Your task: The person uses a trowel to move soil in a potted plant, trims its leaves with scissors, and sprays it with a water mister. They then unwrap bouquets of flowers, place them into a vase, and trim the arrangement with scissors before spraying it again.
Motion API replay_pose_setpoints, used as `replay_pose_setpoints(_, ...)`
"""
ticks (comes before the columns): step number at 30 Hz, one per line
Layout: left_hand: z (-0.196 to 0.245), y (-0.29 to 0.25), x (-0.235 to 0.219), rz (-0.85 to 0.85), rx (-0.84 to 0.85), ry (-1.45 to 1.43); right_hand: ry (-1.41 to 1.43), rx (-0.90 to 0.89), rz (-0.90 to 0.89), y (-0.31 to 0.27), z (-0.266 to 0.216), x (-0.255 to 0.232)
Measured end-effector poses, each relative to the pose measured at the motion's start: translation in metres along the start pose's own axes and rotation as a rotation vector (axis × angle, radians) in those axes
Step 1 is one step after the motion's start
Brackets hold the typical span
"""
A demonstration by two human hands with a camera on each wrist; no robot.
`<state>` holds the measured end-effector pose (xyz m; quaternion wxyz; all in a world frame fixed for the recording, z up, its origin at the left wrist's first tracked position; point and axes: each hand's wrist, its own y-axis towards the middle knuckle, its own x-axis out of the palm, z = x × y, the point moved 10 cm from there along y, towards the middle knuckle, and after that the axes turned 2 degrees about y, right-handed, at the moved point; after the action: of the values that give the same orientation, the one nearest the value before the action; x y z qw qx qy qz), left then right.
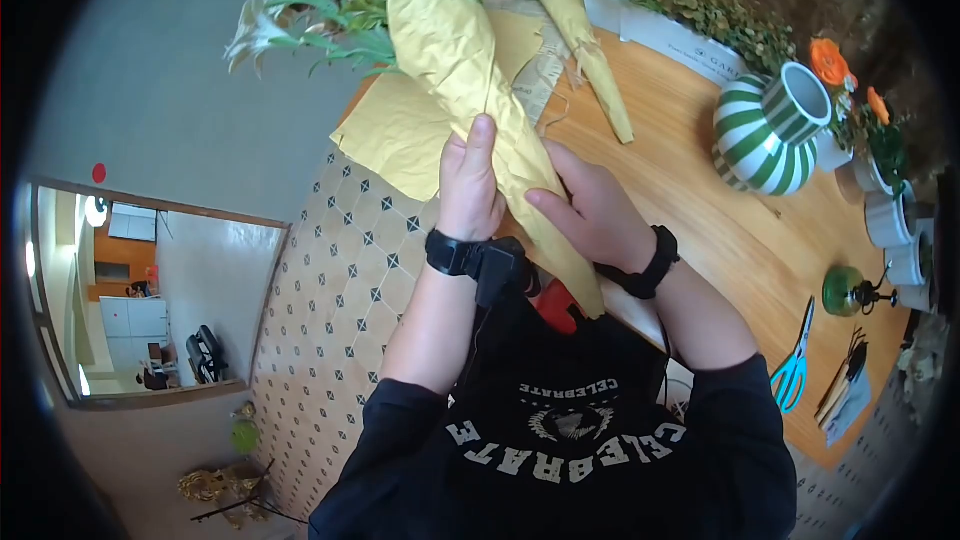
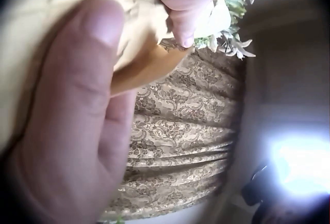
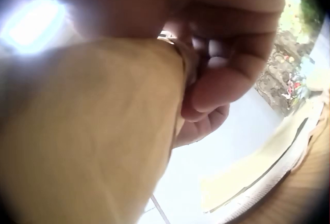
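Note:
A bouquet wrapped in yellow paper [image 1: 450,50] is held up in front of the chest, its narrow end pointing down toward the shirt. My left hand [image 1: 470,185] grips the wrap about mid-length, thumb lying along the front. Lower on the other side, my right hand [image 1: 600,210] holds the cone, its thumb across the paper. In the right wrist view, curled fingers [image 3: 216,87] hook round the paper edge [image 3: 154,64]. The left wrist view shows the left thumb [image 2: 77,74] large over the paper, with white flowers [image 2: 240,46] past the other hand.
Yellow paper sheets [image 1: 385,130] lie at the table's left edge. A smaller wrapped cone [image 1: 595,65] rests on the wooden table [image 1: 690,150]. To the right stand a green-striped vase [image 1: 765,140], a green spray bottle [image 1: 845,290], blue scissors [image 1: 792,370] and several small pots [image 1: 890,220].

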<state>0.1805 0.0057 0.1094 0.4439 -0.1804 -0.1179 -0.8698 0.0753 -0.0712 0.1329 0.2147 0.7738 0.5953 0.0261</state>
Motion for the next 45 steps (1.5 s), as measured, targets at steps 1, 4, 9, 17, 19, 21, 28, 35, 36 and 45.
replay_pose_setpoints(1,-0.002,0.006,0.003,-0.049,-0.013,-0.086,0.0,-0.02,0.017,0.002,-0.002,-0.003)
replay_pose_setpoints(4,0.009,0.037,-0.001,-0.11,-0.046,-0.282,0.062,-0.028,0.049,0.005,0.009,-0.012)
replay_pose_setpoints(9,-0.013,0.066,0.003,-0.055,-0.173,-0.185,-0.426,-0.034,0.087,0.003,0.005,-0.019)
replay_pose_setpoints(17,0.0,0.07,0.008,-0.045,-0.084,-0.084,-0.2,0.262,0.054,0.001,0.031,-0.047)
replay_pose_setpoints(19,0.009,0.069,0.015,-0.146,-0.063,-0.139,-0.187,0.356,0.099,0.003,0.053,-0.062)
replay_pose_setpoints(21,0.022,0.062,0.029,-0.199,-0.043,-0.246,-0.337,0.337,0.166,0.001,0.062,-0.073)
replay_pose_setpoints(28,0.007,0.064,0.031,-0.178,0.011,-0.114,-0.286,-0.056,0.454,-0.014,-0.045,-0.106)
replay_pose_setpoints(35,0.012,0.057,0.062,-0.296,0.101,-0.105,-0.228,0.004,0.185,-0.008,-0.014,-0.064)
replay_pose_setpoints(36,0.017,0.057,0.07,-0.35,0.119,-0.119,-0.167,0.011,0.149,-0.005,-0.008,-0.061)
replay_pose_setpoints(45,0.058,0.072,0.097,-0.314,0.226,0.027,-0.408,-0.093,0.315,-0.028,-0.07,-0.09)
